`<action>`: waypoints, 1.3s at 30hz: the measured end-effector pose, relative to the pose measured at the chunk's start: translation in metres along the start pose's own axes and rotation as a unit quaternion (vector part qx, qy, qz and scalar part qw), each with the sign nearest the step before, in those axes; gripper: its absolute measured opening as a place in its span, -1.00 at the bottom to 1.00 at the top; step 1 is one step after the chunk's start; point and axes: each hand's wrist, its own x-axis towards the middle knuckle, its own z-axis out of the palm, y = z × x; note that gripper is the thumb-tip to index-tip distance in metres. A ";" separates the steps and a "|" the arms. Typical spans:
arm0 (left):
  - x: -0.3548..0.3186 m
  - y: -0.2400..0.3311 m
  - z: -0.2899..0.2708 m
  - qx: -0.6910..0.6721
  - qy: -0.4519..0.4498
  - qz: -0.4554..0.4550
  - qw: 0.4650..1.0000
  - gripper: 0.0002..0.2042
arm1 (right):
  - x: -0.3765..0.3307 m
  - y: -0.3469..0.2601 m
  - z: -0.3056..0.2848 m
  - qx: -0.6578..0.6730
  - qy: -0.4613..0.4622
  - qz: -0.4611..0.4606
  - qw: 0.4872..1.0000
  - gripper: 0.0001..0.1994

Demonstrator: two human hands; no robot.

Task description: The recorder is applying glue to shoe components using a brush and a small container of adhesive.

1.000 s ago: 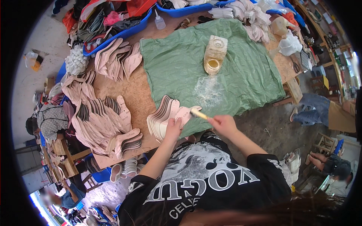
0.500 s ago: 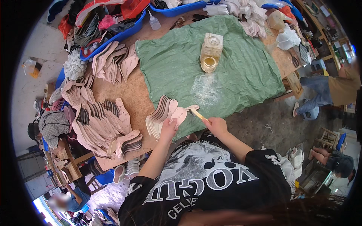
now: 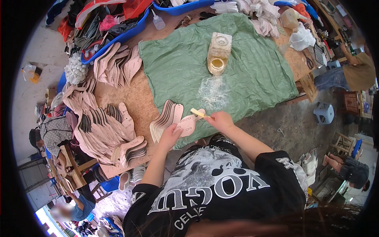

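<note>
My left hand pinches the near edge of a pale pink shoe insole with dark print. It lies at the near edge of the green sheet. In my right hand is a small brush with a pale yellow handle, its tip over the insole's narrower far end. Whether the bristles touch the surface I cannot tell. Beside my left hand, a fanned stack of insoles rests partly on the sheet. Farther off stands a cloudy plastic container with a round opening, whitish residue in front of it.
More fanned insoles cover the table's left side. Blue bins and a squeeze bottle line the far edge. Scissors lie at the right. A blue stool stands on the floor, and other people are around the room.
My right hand has moved left and slightly away from me, carrying the brush across the insole. My left hand has shifted slightly left and nearer. The person at the right has moved off the stool area.
</note>
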 end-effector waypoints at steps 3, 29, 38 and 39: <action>-0.003 -0.004 -0.007 -0.007 -0.010 -0.067 0.998 -0.74 | -0.025 -0.022 -0.013 0.024 -0.004 -0.045 0.999 -0.53; -0.014 0.038 0.023 0.342 0.151 -0.036 0.927 -0.38 | 0.164 0.023 -0.156 -0.173 0.066 0.132 0.974 -0.57; -0.015 0.059 0.027 0.357 0.184 -0.053 0.914 -0.60 | 0.158 0.020 -0.170 -0.214 0.001 0.111 0.971 -0.54; -0.015 0.057 0.026 0.345 0.204 -0.013 0.916 -0.63 | 0.154 0.017 -0.174 -0.216 -0.001 0.107 0.971 -0.54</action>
